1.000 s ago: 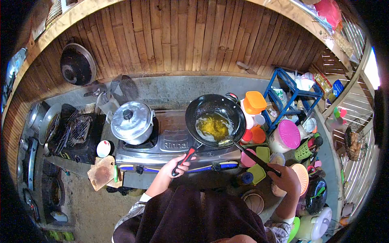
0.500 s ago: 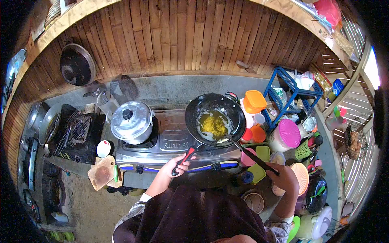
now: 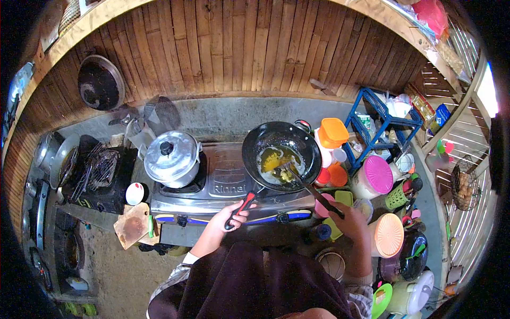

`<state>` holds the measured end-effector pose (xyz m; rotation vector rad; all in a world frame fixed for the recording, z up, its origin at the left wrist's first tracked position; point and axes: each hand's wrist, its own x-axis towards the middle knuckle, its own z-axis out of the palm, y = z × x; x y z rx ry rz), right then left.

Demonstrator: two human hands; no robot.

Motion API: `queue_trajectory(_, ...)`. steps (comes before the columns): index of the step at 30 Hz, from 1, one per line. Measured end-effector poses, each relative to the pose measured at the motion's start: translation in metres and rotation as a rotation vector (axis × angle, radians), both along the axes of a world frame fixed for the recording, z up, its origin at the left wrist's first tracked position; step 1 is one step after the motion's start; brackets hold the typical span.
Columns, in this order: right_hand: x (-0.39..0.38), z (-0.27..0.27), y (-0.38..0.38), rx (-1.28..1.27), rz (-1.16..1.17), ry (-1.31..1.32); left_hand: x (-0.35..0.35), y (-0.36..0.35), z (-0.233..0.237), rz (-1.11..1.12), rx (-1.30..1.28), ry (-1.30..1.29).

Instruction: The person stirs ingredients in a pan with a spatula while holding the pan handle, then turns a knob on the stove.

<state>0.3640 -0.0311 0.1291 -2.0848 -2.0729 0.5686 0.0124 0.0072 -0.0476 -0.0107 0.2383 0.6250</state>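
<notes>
A black wok [image 3: 276, 137] sits on the right burner of the steel gas stove [image 3: 227, 169]. My left hand [image 3: 232, 217] is wrapped round its red and black handle [image 3: 245, 204], below the pan at the stove's front edge. Yellow, chopped-looking food [image 3: 274, 158] lies in oil at the bottom of the wok. My right hand [image 3: 351, 219] grips the dark handle of a spatula [image 3: 314, 192]. The spatula's blade is down in the wok among the food, partly hidden by it.
On the left burner stands a lidded aluminium pot [image 3: 171, 162]. Left of it are an egg [image 3: 135, 193], a cutting board [image 3: 131, 227] with a green-handled knife [image 3: 151, 227], and a grill rack. Plastic containers [image 3: 334, 133], a blue rack [image 3: 366, 119] and a pink-lidded tub [image 3: 378, 175] crowd the right side.
My right hand and the spatula have shifted left, the blade reaching further into the wok. The yellow food is pushed apart and more oil shows. My left hand stays on the handle.
</notes>
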Motion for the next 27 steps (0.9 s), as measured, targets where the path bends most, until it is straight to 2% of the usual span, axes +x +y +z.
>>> queue_trajectory(1, 0.001, -0.009, 0.003, -0.001, -0.001, -0.001, 0.0, 0.0, 0.0, -0.002, -0.009, -0.025)
queue_trajectory(3, 0.004, -0.044, 0.016, 0.134, 0.149, 0.193, 0.0, 0.001, -0.001, -0.006, -0.008, -0.026)
queue_trajectory(4, 0.005, -0.068, 0.024, 0.133, 0.149, 0.192, 0.0, 0.0, -0.001, -0.008, -0.007, -0.025)
queue_trajectory(5, 0.006, -0.096, 0.033, 0.262, 0.237, 0.197, -0.001, 0.001, -0.004, -0.007, -0.007, -0.026)
queue_trajectory(6, 0.006, -0.111, 0.039, 0.391, 0.325, 0.203, -0.001, 0.002, -0.008, -0.015, -0.017, -0.039)
queue_trajectory(7, 0.001, -0.115, 0.04, 0.39, 0.326, 0.204, -0.002, 0.003, -0.011, -0.024, -0.027, -0.052)
queue_trajectory(9, -0.019, -0.118, 0.043, -0.034, 0.104, 0.527, -0.001, 0.002, -0.008, -0.017, -0.025, -0.038)
queue_trajectory(10, -0.027, -0.114, 0.04, 0.038, 0.16, 0.568, -0.001, 0.001, -0.006, -0.012, -0.023, -0.024)
queue_trajectory(14, -0.035, -0.136, 0.039, 0.068, 0.156, 0.689, 0.002, -0.002, 0.002, 0.006, 0.004, 0.037)
queue_trajectory(16, -0.039, -0.132, 0.033, -0.07, -0.068, 0.964, 0.001, -0.001, 0.0, 0.008, 0.011, 0.019)
queue_trajectory(17, -0.029, -0.15, 0.037, -0.073, -0.069, 0.967, 0.001, -0.001, -0.001, 0.008, 0.008, 0.023)
queue_trajectory(18, -0.011, -0.181, 0.047, 0.029, 0.054, 0.67, 0.0, 0.001, -0.003, 0.01, 0.023, 0.012)
queue_trajectory(19, -0.012, -0.179, 0.05, 0.128, 0.172, 0.37, -0.001, 0.002, -0.003, 0.014, 0.038, 0.0)
queue_trajectory(20, -0.011, -0.168, 0.041, -0.119, -0.116, 0.735, -0.002, 0.002, -0.002, 0.015, 0.038, 0.004)
queue_trajectory(21, -0.009, -0.173, 0.04, -0.12, -0.116, 0.737, -0.002, 0.002, -0.002, 0.018, 0.007, -0.028)
queue_trajectory(23, -0.003, -0.195, 0.036, -0.154, 0.065, 0.55, -0.001, 0.003, -0.001, 0.018, -0.026, -0.062)
queue_trajectory(24, -0.003, -0.209, 0.033, -0.155, 0.061, 0.549, -0.002, 0.004, -0.001, 0.026, -0.023, -0.051)
queue_trajectory(26, -0.012, -0.243, 0.029, -0.501, -0.276, 1.177, -0.002, 0.005, -0.006, 0.036, -0.025, -0.046)
queue_trajectory(27, -0.019, -0.262, 0.029, -0.526, -0.235, 1.076, -0.002, 0.005, -0.007, 0.031, -0.029, -0.046)
